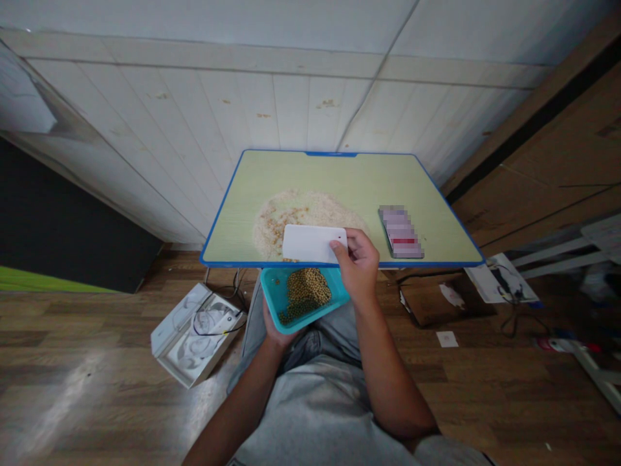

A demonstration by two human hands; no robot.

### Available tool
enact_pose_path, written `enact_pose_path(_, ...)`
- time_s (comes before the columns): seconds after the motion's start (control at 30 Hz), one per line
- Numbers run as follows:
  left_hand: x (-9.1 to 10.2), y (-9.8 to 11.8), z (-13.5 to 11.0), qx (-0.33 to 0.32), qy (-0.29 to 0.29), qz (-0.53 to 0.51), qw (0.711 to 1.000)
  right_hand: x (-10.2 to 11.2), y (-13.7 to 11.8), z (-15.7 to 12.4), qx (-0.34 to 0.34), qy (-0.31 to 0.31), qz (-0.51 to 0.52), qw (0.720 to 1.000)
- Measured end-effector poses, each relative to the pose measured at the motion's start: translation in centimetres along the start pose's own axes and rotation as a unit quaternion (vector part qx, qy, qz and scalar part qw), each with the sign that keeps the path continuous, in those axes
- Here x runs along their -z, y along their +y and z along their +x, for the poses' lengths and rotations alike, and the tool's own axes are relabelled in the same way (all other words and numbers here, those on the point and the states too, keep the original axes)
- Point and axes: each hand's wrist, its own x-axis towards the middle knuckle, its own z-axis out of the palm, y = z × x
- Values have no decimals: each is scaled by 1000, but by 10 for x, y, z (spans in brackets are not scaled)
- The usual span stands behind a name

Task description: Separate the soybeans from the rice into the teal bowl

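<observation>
My right hand (359,262) pinches the right end of a white flat card (310,243), which rests at the near edge of a small green table with a blue rim (339,265). Just behind the card spreads a pile of white rice mixed with yellowish beans (301,213). My left hand (274,327) grips a teal tray (276,288) from below, held tilted just under the table's near edge. Inside the tray lies a heap of yellow and green beans (305,292).
A small box with a blurred face (400,231) lies on the table's right side. On the wooden floor sit an open white package (194,331) at the left, and a cardboard piece with papers and cables (502,285) at the right. Cardboard panels (548,168) lean far right.
</observation>
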Motion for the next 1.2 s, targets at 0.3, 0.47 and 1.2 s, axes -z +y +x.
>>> enact_pose_path(0.3,8,1,0,0,-9,17,1000,3,2,0,15,-1,-19,1000)
enact_pose_path(0.47,6,0,-1,-9,8,38,999,-3,1,-2,19,-4,-6,1000)
enact_pose_path(1.2,16,4,0,19,-46,3,999,-5,-2,-11,-38,37,-12,999)
